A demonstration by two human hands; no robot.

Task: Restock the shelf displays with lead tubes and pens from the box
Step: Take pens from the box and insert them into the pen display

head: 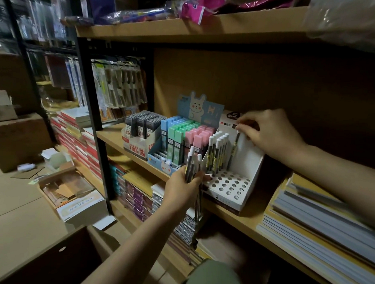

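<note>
The wooden shelf (pixel 235 220) carries, from left to right, a grey-and-white carton of dark lead tubes (pixel 139 135), a blue rabbit-printed display of pastel lead tubes (pixel 178 140), and a white perforated pen display stand (pixel 235 180) holding white-capped pens upright in its rear holes. These three stand just beside one another along the front edge. To the right, a flat stack of notebooks and paper pads (pixel 318 217) lies on the same board, near the stand. The upper shelf board (pixel 198 26) bears plastic-wrapped packages (pixel 189 7), contents unclear.
</note>
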